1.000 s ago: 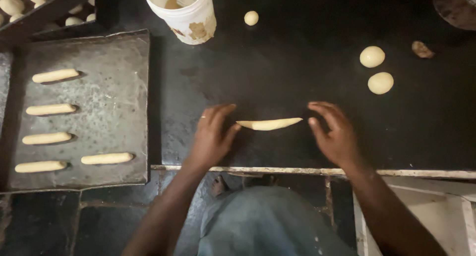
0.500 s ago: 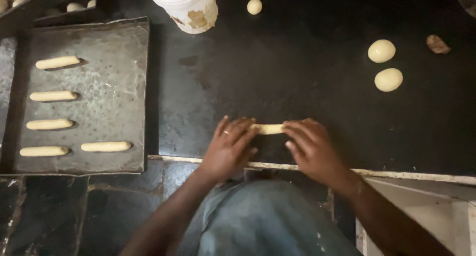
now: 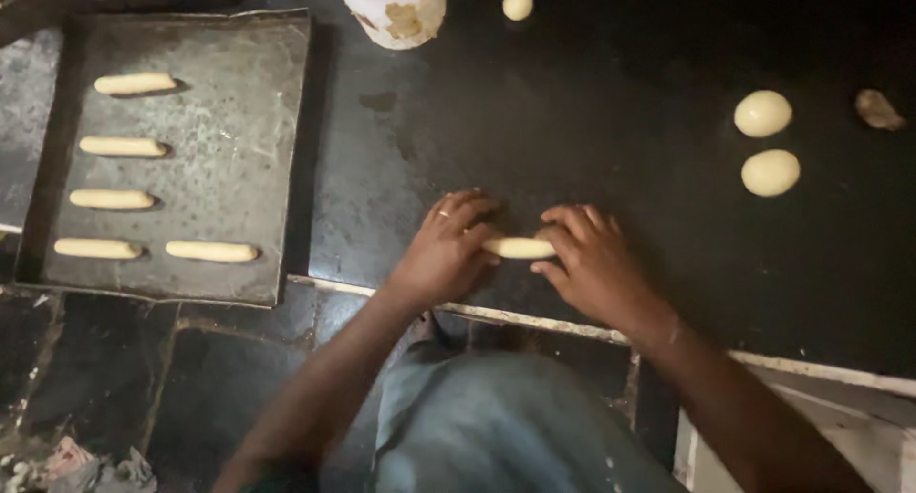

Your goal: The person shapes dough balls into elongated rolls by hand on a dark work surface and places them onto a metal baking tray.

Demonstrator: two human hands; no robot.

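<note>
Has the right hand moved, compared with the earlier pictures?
Yes. The right hand moved inward along the dough roll, toward the left hand and away from the two dough balls.

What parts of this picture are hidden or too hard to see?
- Head view: both ends of the dough roll lie hidden under the left hand and right hand.
- White bucket: top cut off by the frame edge.
- Brown lump: too small to identify.

A small, rough bakery workspace is shown. Pale dough balls [image 3: 762,113] are laid out on a dark, worn worktop [image 3: 611,102], shaped dough sticks [image 3: 122,146] are lined up on a blackened metal baking tray [image 3: 248,121], and a dough-smeared white bucket [image 3: 391,11] is kept nearby.
</note>
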